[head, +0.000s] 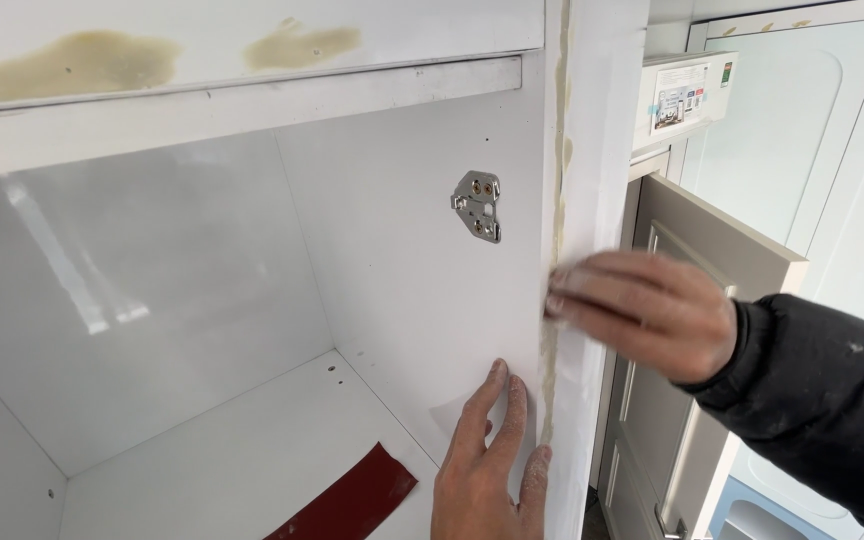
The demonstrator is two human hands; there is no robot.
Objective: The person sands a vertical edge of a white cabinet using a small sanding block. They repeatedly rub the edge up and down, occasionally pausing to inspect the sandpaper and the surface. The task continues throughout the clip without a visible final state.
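An open white cabinet (252,110) fills the view. Its right side panel (422,300) carries a metal hinge plate (478,205). A yellowish glue seam (559,150) runs down the panel's front edge. My left hand (487,460) lies flat against the inside of the panel, thumb near the seam. My right hand (642,310), in a black sleeve, presses its fingertips on the seam at mid height. Neither hand holds anything that I can see.
A dark red strip (352,498) lies on the cabinet floor. Dried yellowish foam stains (72,62) mark the top rail. Right of the cabinet stand a beige panelled door (692,300) and a white box (682,95) on the wall.
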